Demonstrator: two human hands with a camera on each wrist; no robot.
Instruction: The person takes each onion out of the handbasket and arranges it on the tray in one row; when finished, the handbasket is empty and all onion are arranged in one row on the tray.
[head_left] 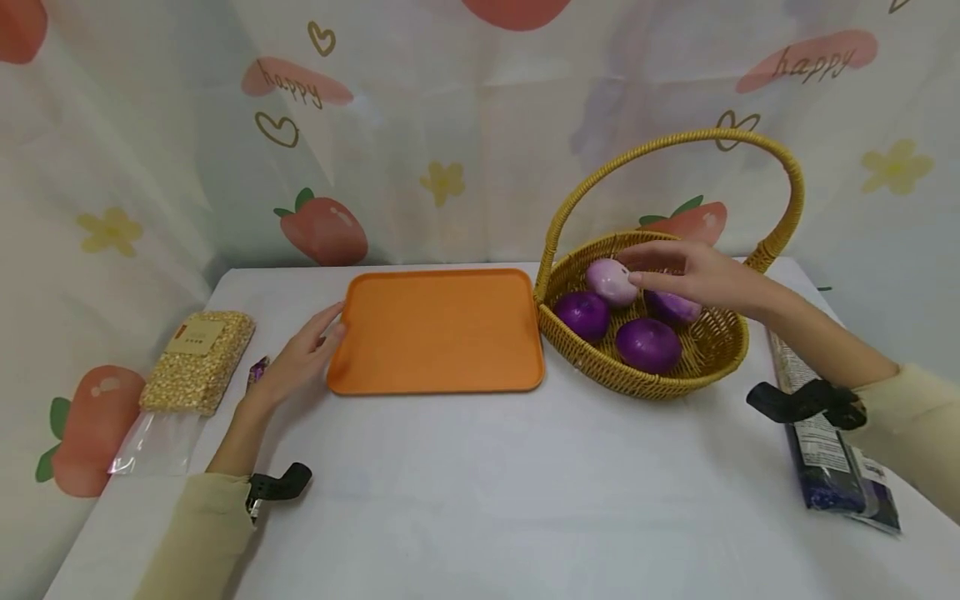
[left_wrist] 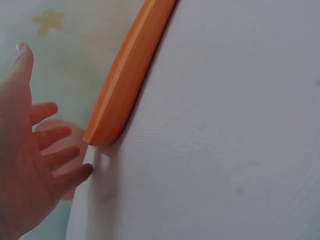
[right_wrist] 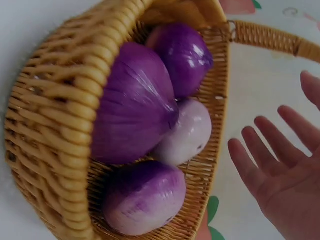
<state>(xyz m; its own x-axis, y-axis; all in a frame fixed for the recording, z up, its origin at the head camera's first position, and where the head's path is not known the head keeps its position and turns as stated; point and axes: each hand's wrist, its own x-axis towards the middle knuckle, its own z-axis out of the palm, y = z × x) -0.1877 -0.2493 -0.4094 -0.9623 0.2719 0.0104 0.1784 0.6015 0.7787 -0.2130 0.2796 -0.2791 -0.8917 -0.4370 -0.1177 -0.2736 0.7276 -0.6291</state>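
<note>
An orange tray (head_left: 435,333) lies flat on the white table. My left hand (head_left: 302,357) is at the tray's left edge, its fingers extended and nothing in its grasp. To the right of the tray stands a wicker basket (head_left: 637,382) with a tall arched handle. Several purple onions lie in it: a pale one (right_wrist: 187,132) at the back, dark ones (right_wrist: 135,105) in front and a partly pale one (right_wrist: 145,197) beside them. Over the back of the basket reaches my right hand (head_left: 701,271), close to the pale onion, with spread fingers holding nothing.
A clear bag of corn kernels (head_left: 198,358) lies at the far left, with a small purple wrapped item (head_left: 257,371) beside my left wrist. Under my right forearm is a dark printed package (head_left: 825,467). A patterned curtain (head_left: 480,150) hangs behind the table.
</note>
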